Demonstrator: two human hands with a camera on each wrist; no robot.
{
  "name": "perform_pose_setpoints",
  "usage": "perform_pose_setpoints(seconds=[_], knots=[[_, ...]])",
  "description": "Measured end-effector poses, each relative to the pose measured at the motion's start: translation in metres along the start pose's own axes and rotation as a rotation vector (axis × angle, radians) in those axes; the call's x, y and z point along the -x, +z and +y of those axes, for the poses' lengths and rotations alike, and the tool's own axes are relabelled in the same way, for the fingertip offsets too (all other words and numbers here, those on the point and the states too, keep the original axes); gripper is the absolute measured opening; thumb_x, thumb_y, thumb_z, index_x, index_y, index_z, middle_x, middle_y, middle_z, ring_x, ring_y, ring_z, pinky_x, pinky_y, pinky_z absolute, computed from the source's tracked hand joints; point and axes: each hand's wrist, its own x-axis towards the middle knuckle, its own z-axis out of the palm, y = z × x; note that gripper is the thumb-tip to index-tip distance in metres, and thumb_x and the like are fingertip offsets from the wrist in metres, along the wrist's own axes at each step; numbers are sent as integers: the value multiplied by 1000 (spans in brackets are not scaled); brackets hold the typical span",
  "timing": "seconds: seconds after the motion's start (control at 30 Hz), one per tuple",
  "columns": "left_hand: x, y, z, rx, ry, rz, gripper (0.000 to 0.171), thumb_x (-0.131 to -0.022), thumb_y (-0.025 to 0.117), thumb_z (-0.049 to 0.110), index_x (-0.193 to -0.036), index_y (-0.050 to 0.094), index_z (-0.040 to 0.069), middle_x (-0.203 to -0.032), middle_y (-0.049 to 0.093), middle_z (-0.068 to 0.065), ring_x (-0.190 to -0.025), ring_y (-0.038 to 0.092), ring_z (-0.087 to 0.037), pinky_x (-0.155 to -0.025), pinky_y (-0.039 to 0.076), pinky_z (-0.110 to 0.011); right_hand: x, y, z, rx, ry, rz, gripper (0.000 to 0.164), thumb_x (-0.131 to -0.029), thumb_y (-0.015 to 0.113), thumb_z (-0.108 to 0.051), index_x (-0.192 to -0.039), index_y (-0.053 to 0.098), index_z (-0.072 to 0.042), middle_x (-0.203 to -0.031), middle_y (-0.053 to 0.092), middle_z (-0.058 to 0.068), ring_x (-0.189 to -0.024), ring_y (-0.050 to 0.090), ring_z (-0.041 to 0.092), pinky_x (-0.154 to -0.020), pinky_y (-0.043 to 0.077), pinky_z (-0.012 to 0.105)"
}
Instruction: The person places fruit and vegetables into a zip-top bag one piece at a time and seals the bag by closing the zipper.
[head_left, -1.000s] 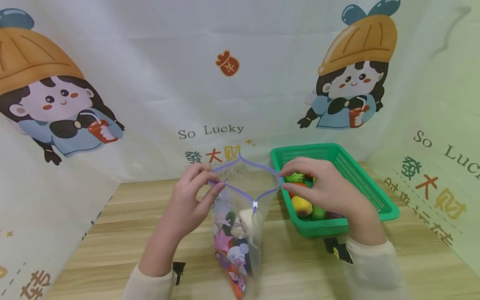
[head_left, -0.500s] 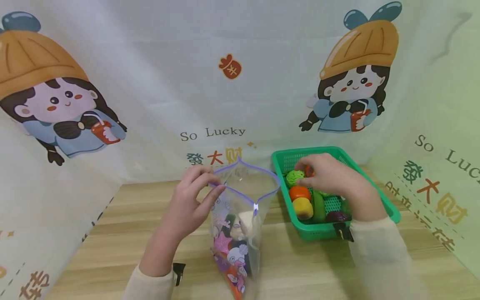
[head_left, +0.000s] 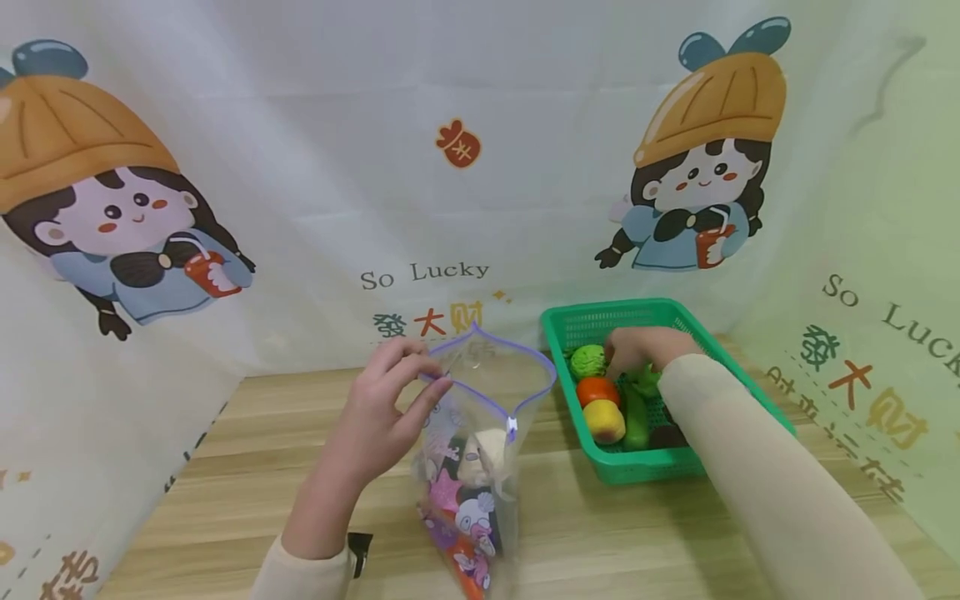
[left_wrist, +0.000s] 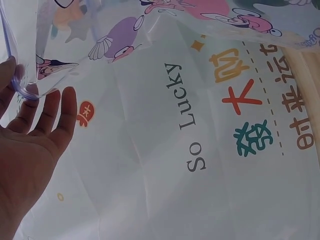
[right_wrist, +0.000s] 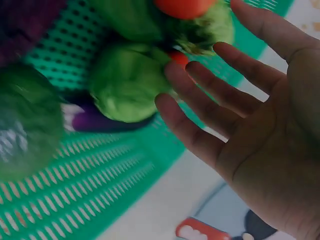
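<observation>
A clear zip bag (head_left: 502, 500) with a purple zip edge and printed cartoon sea creatures stands on the table, its mouth held wide. My left hand (head_left: 382, 421) pinches the left side of that edge between thumb and fingers. Pale and dark contents show dimly through the plastic. My right hand (head_left: 651, 345) is over the green basket (head_left: 652, 468), fingers spread and holding nothing in the right wrist view. Near its fingertips lie a green cabbage-like vegetable (right_wrist: 129, 82) and a purple eggplant (right_wrist: 95, 120). A leafy green ball (head_left: 588, 362) sits by the hand in the head view.
Also in the basket are an orange-red tomato-like piece (head_left: 597, 391), a yellow fruit (head_left: 603, 422) and a long green vegetable (head_left: 636, 422). A printed cloth (head_left: 337, 208) hangs behind the wooden table (head_left: 247, 467). The right forearm hides the basket's right front.
My right hand let go of the bag's right edge and moved right into the basket, reaching deeper. My left hand keeps its pinch on the bag, whose mouth stays open.
</observation>
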Motion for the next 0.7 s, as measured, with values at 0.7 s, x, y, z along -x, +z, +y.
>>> perform_pose_setpoints(seconds=[0.7], knots=[[1, -3, 1, -3, -4, -13, 8, -85, 71, 9, -87, 64, 9, -98, 55, -2, -97, 49, -18, -81, 45, -35, -11, 30, -15, 91, 119, 43, 46, -77, 73, -52, -101, 58, -17, -94, 57, 6, -84, 51, 27, -65, 45, 39]])
